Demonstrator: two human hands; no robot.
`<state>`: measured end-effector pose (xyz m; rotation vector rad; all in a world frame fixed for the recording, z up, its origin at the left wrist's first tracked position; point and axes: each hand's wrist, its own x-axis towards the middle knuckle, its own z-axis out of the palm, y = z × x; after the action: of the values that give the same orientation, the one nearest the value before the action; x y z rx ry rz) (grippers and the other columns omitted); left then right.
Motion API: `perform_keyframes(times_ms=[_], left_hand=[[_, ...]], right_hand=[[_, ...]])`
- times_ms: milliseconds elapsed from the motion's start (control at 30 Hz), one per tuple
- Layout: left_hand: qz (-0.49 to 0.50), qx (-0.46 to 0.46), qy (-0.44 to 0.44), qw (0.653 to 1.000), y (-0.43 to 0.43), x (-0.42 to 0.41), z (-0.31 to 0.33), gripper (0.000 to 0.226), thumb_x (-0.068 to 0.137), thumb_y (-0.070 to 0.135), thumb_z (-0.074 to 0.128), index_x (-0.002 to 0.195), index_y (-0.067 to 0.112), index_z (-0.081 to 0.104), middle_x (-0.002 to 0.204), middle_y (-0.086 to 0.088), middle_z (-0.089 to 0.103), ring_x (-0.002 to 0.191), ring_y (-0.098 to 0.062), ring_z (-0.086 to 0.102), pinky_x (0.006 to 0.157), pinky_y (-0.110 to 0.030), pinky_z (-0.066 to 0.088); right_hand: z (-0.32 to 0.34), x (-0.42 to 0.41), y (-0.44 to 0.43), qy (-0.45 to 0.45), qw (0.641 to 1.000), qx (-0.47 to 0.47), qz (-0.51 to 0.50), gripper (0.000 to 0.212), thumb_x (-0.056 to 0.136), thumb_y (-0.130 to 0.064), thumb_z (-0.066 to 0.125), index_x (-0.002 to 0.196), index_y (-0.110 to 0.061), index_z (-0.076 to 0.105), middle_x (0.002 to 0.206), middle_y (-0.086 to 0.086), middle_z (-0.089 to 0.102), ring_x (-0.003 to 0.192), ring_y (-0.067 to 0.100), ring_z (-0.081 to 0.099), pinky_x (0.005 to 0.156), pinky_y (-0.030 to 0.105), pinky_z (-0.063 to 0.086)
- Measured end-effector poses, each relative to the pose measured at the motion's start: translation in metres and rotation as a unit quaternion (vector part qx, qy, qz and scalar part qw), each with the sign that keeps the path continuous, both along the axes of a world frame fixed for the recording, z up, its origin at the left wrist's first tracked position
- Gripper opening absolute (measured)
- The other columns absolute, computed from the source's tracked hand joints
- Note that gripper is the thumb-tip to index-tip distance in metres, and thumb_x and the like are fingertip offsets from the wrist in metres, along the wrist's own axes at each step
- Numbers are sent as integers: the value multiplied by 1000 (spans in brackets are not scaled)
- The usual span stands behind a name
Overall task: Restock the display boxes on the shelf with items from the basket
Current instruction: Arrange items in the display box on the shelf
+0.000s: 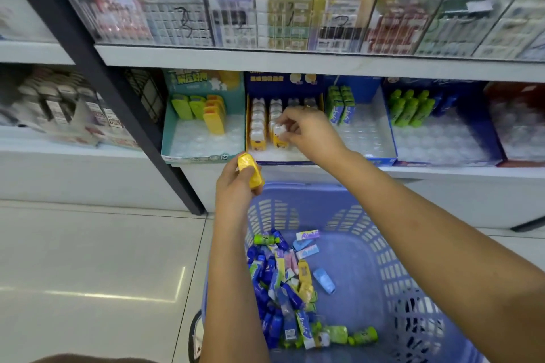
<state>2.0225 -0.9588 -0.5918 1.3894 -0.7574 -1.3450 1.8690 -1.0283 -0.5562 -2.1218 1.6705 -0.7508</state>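
- Seating a yellow, white-capped piece [279, 130] at the front of a row in the middle display box [280, 160]. That's the step in hand, I'd judge. The piece stands among its twins, touching the one behind.
- R hand [309, 131] does it: thumb + first fingers pinched narrow on the white cap, other fingers loosely curled, arm reaching over the basket.
- L hand [234, 188] waits lower, just in front of the shelf edge [442, 172], fingers wrapped round a 2nd yellow piece [250, 169] (same colour, prob. same product; label unreadable), its top poking out above the hand.
- Middle box: 2 left rows look well filled. The rows to the right are partly hidden by the R hand, w/ only a few pieces showing at the back.
- Neighbours: teal box [166, 132] w/ a few green + yellow packs at the back, then blue boxes w/ green packs and green bottles. All show bare plastic tray up front.
- Basket [298, 186] sits on the floor below the shelf, w/ a heap of mixed stock [283, 283] toward its left side.
- Progress: early-to-mid, going by the bare trays + the heap.
- Next move calls for a clean release w/o tipping the row, then the L hand's piece into the next free slot, cap up like the rest. Small slick pieces could topple domino-style.
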Motion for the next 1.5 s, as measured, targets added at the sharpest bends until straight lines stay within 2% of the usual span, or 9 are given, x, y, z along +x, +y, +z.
perform_keyframes(times_ms=[567, 700, 833, 900, 967, 1067, 1133, 1367, 1500], left_hand=[[48, -21, 49, 997, -2, 6, 9, 15, 91, 20, 61, 102, 13, 67, 89, 1, 69, 77, -6, 64, 69, -18, 49], [62, -64, 159, 983, -3, 11, 19, 20, 92, 8, 57, 112, 3, 60, 100, -9, 70, 92, -16, 69, 82, -23, 54], [62, -110, 172, 977, -5, 16, 26, 25, 93, 7, 55, 116, -3, 56, 105, -15, 69, 94, -18, 70, 82, -22, 55], [67, -118, 109, 985, -6, 19, 28, 26, 93, 10, 57, 117, -1, 58, 104, -12, 70, 92, -15, 69, 82, -23, 56], [71, -126, -85, 986, -12, 24, 25, 31, 94, 17, 57, 123, 6, 58, 112, -10, 67, 100, -14, 65, 93, -29, 52], [-1, -125, -416, 901, -19, 37, 14, 48, 95, 25, 54, 139, 8, 44, 140, -9, 49, 133, -21, 39, 109, -29, 30], [-71, -105, -512, 850, -21, 42, 8, 53, 95, 26, 52, 141, 4, 38, 148, -12, 38, 141, -25, 24, 114, -30, 17], [-87, -114, -534, 833, -24, 49, 3, 44, 92, 24, 56, 133, 9, 50, 133, -8, 52, 129, -22, 34, 104, -25, 24], [-96, -111, -531, 835, -27, 53, 4, 42, 93, 24, 55, 132, 10, 52, 132, -7, 54, 128, -21, 35, 101, -23, 25]], right_hand=[[-6, 10, 10, 84, 994, -63, -12, 26, 88, -20, 62, 111, -7, 67, 115, 11, 50, 96, 26, 56, 81, 40, 50], [8, 31, 33, -136, 990, 19, -21, 37, 89, -34, 61, 123, -18, 59, 109, 2, 53, 82, 18, 59, 76, 27, 51], [17, 52, 43, -348, 931, 111, 15, 26, 85, -12, 67, 111, -11, 62, 93, 6, 62, 79, 19, 64, 76, 33, 58], [21, 58, 36, -351, 932, 85, 1, 21, 85, -8, 66, 106, -12, 65, 88, 1, 64, 80, 14, 64, 79, 32, 58], [23, 64, 25, -299, 953, 34, -4, 20, 86, -10, 65, 105, -13, 66, 88, -4, 65, 81, 8, 62, 80, 27, 55], [24, 72, 3, -189, 981, -34, 10, 25, 86, -11, 63, 111, -12, 67, 99, 4, 67, 88, 14, 62, 84, 28, 51], [20, 80, -11, -96, 993, -50, 40, 27, 88, -11, 62, 115, -10, 67, 104, 12, 66, 95, 23, 61, 88, 28, 45], [-4, 101, -36, 56, 993, -18, 104, 31, 95, -6, 45, 118, -7, 64, 114, 19, 59, 107, 33, 52, 81, 30, 34], [-2, 112, -50, 40, 997, 28, 54, 13, 92, -25, 54, 80, -21, 51, 79, 13, 55, 77, 30, 54, 69, 38, 41]])
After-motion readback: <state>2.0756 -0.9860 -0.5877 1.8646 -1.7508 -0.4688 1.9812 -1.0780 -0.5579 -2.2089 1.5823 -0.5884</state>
